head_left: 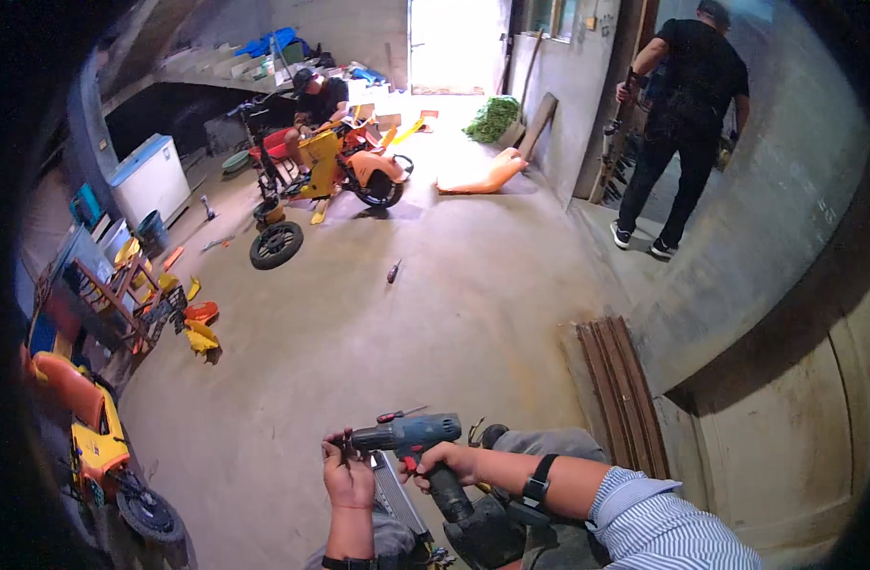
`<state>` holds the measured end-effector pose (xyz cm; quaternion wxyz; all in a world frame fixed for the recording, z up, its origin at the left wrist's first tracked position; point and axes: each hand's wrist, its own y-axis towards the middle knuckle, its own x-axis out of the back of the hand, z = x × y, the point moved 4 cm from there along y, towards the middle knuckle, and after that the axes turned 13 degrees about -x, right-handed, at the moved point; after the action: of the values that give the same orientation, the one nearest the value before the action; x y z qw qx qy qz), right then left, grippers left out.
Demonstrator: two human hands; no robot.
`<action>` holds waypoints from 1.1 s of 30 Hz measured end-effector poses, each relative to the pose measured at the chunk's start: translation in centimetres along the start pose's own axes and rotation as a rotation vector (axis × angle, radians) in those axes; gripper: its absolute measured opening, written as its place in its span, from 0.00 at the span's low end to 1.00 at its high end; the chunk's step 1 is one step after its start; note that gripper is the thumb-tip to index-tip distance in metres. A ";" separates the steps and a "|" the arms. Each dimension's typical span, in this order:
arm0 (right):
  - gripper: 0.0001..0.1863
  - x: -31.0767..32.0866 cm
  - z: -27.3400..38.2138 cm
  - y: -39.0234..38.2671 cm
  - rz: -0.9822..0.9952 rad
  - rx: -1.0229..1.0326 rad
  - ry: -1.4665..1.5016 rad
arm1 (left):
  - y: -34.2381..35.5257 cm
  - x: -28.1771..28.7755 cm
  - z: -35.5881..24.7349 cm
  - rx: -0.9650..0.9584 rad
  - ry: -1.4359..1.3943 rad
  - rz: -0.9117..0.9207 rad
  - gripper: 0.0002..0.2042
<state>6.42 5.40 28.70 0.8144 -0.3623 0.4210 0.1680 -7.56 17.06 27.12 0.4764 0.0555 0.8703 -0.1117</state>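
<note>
My right hand (449,465) is wrapped round the grip of a blue-and-black cordless drill (411,434), its red trigger by my fingers. The drill lies level across my lap area, nose to the left. At its front end, the fingers of my left hand (347,480) are pinched together; whatever small piece they hold is too dark to make out. Below the drill, between my forearms, a silver finned metal box (399,499) with wires at its lower end is partly hidden. A screwdriver (397,415) with a red-and-black handle lies on the floor just beyond the drill.
Another screwdriver (394,273) and a loose wheel (276,245) lie farther out. A person (321,100) crouches behind a partly dismantled orange scooter (373,171). Another person (687,104) stands in the right doorway. Brown strips (620,399) lie at right; a small yellow-orange bike (97,442) stands left.
</note>
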 end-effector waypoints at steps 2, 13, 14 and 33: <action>0.19 0.1 -0.1 0.5 0.038 -0.010 0.005 | 0.1 0.3 -0.2 -0.016 0.069 -0.002 0.09; 0.17 1.5 -0.1 1.2 -0.176 0.041 -0.305 | -0.2 -0.7 -0.7 0.001 0.105 -0.072 0.13; 0.17 1.4 -0.1 1.2 -0.186 0.049 -0.323 | 0.0 -0.6 -0.6 0.001 0.103 -0.068 0.13; 0.13 -0.6 0.7 -0.1 -0.214 0.138 -0.348 | 0.0 -0.3 -0.1 0.013 0.081 -0.139 0.14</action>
<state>6.53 5.84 29.52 0.9109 -0.3139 0.2435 0.1112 -7.50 17.14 27.47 0.4315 0.0024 0.8899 -0.1478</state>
